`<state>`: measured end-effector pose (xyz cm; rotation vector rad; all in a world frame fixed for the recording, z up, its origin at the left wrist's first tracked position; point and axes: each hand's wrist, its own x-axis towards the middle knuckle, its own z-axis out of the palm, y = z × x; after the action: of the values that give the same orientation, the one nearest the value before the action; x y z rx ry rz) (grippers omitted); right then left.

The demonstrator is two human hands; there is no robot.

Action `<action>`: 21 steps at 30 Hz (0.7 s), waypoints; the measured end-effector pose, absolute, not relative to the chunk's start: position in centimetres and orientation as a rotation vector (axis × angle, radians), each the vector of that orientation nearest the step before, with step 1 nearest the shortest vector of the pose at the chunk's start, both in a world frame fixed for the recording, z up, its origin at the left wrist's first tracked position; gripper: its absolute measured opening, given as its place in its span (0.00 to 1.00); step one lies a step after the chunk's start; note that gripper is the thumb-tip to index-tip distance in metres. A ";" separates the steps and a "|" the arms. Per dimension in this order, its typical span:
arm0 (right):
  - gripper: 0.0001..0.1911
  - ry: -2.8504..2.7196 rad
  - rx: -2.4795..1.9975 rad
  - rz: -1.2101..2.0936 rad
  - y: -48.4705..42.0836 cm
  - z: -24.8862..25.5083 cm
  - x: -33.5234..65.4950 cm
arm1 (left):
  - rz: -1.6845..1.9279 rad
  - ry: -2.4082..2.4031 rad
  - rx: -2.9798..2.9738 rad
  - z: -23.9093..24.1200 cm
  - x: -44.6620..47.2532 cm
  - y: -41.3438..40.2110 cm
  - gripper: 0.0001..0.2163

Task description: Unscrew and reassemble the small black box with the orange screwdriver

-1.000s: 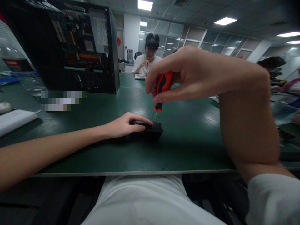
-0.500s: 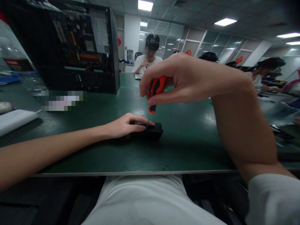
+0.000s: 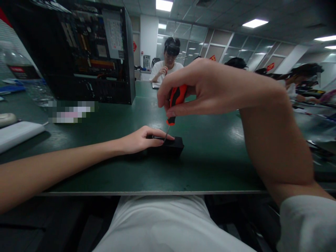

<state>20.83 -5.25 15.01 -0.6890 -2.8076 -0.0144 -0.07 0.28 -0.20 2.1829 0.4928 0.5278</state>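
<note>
My right hand (image 3: 199,89) is wrapped around the orange-and-black handle of a screwdriver (image 3: 178,96), held tilted and nearly upright. Its thin metal shaft runs down to the top of a black oblong block (image 3: 173,147), whose exact kind I cannot make out. The block lies on the green table. My left hand (image 3: 143,140) grips the block from the left, with thumb and fingers on either side of the shaft's lower end. The screwdriver's very tip is hidden at the fingers, and the block's left part lies under my hand.
An opened computer case (image 3: 105,63) stands at the back left, beside a plastic bottle (image 3: 23,73). A white object (image 3: 21,136) lies at the left, near a computer mouse (image 3: 7,119). A person (image 3: 168,63) sits across the table. The table's front edge (image 3: 157,193) runs before my lap.
The whole view has shifted very slightly. Both hands, the screwdriver and the block keep the same positions relative to one another.
</note>
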 end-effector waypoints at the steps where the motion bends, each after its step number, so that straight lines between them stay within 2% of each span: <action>1: 0.09 -2.800 -0.705 0.005 -5.3 15.0 20.8 | 0.531 0.490 2.180 -0.2 -0.1 0.3 0.16; 16: 0.08 -2.804 -0.700 -0.017 -5.1 14.9 20.8 | 0.527 0.505 2.164 -0.2 -0.2 0.2 0.15; 21: 0.12 -2.832 -0.666 -0.051 -4.6 14.7 20.7 | 0.535 0.506 2.173 -0.1 -0.2 0.1 0.15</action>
<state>20.74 -4.59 14.72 -0.6658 -2.8317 -0.0507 -0.18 0.12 -0.12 2.1728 0.5064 0.5350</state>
